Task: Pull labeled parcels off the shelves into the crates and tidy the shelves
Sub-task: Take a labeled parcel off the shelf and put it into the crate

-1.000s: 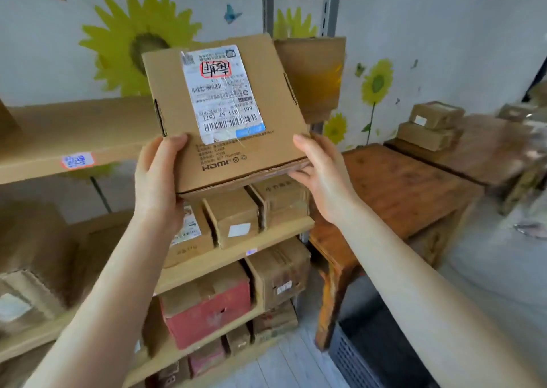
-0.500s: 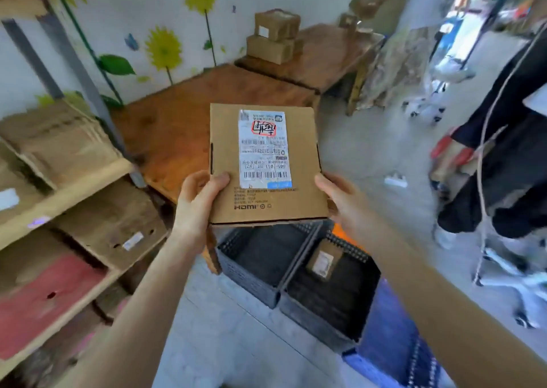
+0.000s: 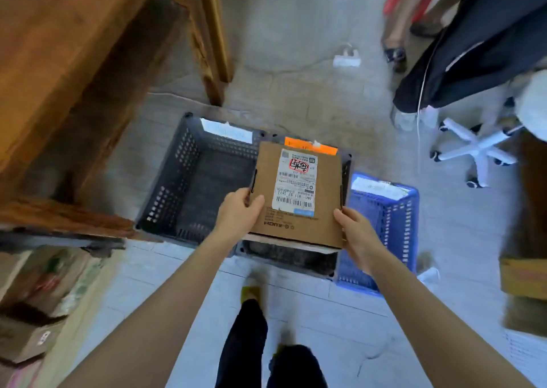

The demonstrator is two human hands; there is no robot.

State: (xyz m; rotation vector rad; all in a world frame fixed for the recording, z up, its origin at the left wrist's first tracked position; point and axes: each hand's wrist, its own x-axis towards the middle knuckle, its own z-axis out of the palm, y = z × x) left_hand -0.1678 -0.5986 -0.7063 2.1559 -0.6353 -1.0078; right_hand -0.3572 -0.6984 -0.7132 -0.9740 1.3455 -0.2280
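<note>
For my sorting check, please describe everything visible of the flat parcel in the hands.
The flat parcel is brown cardboard, closed, held roughly level above the middle dark crate. A white shipping label with barcodes and a red-circled mark sits on top; dark print runs below it. The left hand and right hand hold its near corners.

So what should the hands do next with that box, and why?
Probably lower the parcel straight down and let go. The left hand and right hand grip its near corners, and it seems to hang right over the dark crate with the orange tag, between the grey crate and the blue crate.
</note>
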